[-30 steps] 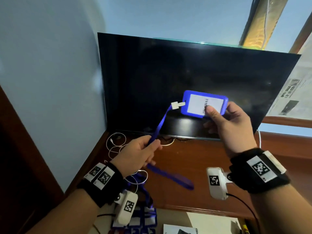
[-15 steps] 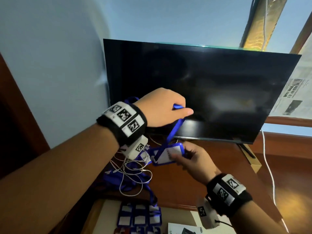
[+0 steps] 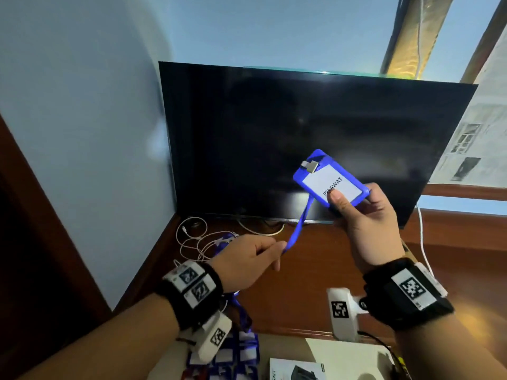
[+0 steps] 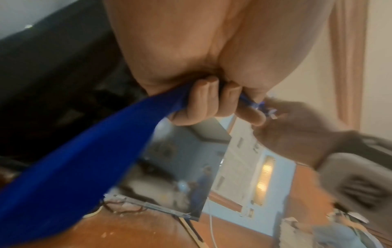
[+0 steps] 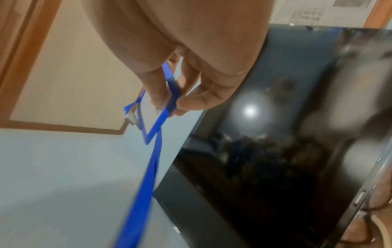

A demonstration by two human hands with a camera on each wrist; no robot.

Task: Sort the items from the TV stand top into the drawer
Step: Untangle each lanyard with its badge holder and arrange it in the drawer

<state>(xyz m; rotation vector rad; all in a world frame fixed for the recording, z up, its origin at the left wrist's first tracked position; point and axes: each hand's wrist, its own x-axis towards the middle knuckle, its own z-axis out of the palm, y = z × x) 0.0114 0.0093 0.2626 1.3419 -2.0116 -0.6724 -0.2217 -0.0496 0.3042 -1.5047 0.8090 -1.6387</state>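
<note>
Pale blue wall corner with a big dark flat-screen TV [image 3: 315, 144] sitting on a reddish-brown wooden TV stand top [image 3: 307, 283]. Right thumb and fingertips [image 5: 191, 100] pinching the lower corner of a blue plastic badge holder with a white "PELAWAT" card [image 3: 330, 179], right hand [image 3: 367, 229] holding it tilted up in front of the screen; left fingers [image 4: 203, 104] curled tight around the flat blue fabric lanyard strap [image 3: 297, 223], left hand [image 3: 244, 264] lower down just above the stand. Further out, tangled white cable [image 3: 197, 239] by the TV's left foot, more blue badge holders [image 3: 236, 360] in the open drawer below.
</note>
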